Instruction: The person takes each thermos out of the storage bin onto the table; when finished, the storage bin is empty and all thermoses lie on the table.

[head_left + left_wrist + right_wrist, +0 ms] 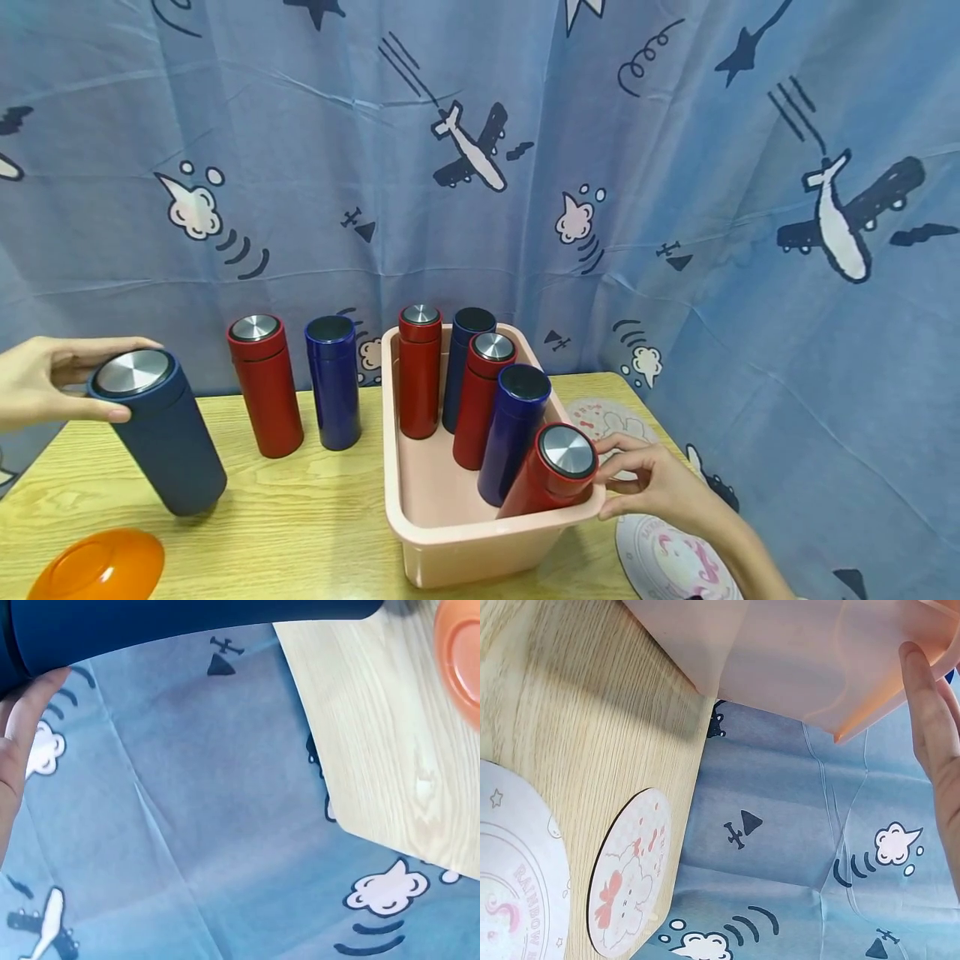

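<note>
Clamping its fingers point(93, 348) on the navy bottle point(165, 442) left of the pink bin point(480, 560), the left hand point(32, 382) apparently performs pickup while the right hand point(660, 483) grips the rim point(391, 442); the next move likely requires clearing it.

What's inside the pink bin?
Visible in the pink bin: rear red vacuum flask, navy flask, middle red flask, blue flask and front red flask. The near wall hides the front red flask's base; the middle red flask covers part of the navy flask.
</note>
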Tool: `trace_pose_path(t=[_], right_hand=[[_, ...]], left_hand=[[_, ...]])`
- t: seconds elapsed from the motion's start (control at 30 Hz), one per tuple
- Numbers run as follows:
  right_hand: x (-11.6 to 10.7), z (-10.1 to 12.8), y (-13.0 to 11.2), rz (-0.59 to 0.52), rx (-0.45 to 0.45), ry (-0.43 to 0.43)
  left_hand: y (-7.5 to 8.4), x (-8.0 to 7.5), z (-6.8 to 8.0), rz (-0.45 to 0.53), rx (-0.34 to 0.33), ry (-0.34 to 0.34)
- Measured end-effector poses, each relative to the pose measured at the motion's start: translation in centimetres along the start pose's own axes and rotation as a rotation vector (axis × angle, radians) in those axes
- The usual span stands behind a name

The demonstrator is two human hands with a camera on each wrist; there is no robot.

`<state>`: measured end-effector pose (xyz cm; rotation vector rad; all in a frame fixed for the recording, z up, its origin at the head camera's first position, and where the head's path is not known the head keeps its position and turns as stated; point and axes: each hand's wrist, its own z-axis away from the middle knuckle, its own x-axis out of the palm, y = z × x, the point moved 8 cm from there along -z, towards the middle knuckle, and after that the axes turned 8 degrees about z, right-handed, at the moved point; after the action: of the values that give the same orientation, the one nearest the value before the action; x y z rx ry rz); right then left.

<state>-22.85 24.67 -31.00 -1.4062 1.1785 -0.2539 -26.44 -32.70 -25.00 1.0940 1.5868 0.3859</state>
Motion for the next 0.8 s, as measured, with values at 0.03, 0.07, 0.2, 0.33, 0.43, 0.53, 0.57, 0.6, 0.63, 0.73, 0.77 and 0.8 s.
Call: trace_pose_path(t=[0.03,0.07,0.2,0.33,0.43,0.53,0.57,0.6,0.63,0.73,0.77,0.8], right_hand=[[0.0,0.0,0.0,0.000,0.000,0.000],[0.1,-0.1,0.0,-0.003,0.001,-0.002],[0.2,-0.1,0.2,-0.007,0.027,-0.009],[0.3,0.0,0.3,-0.001,0.051,-0.012],[0.2,0.1,0.2,0.000,0.051,-0.009],[0.1,0.2,0.1,-0.002,0.044,-0.008],[0.1,0.2,0.1,-0.001,0.042,-0.006],[0.1,0.3,0.1,-0.004,0.041,-0.006],[0.1,0.3,0.1,-0.006,0.039,-0.005],[0.1,0.3,0.1,-0.015,0.037,-0.005],[0.1,0.3,0.1,-0.019,0.035,-0.006],[0.2,0.2,0.1,-0.022,0.034,-0.007]], left_hand=[[-0.3,-0.2,0.0,-0.016,-0.011,0.001],[-0.8,-0.4,-0.1,-0.023,-0.027,0.002],[-2.3,-1.0,-0.1,-0.060,-0.068,0.010],[-3.3,-1.4,-0.2,-0.044,-0.105,0.009],[-3.8,-1.3,-0.5,-0.077,-0.188,-0.037],[-4.1,-0.7,-1.0,-0.090,-0.272,-0.109],[-4.1,-0.5,-1.1,-0.084,-0.294,-0.135],[-4.3,-0.3,-1.2,-0.068,-0.308,-0.153],[-4.4,-0.1,-1.4,-0.056,-0.320,-0.169],[-4.8,0.3,-1.6,-0.016,-0.330,-0.215],[-4.9,0.3,-1.7,-0.008,-0.325,-0.227],[-5.1,0.4,-1.8,-0.003,-0.314,-0.240]])
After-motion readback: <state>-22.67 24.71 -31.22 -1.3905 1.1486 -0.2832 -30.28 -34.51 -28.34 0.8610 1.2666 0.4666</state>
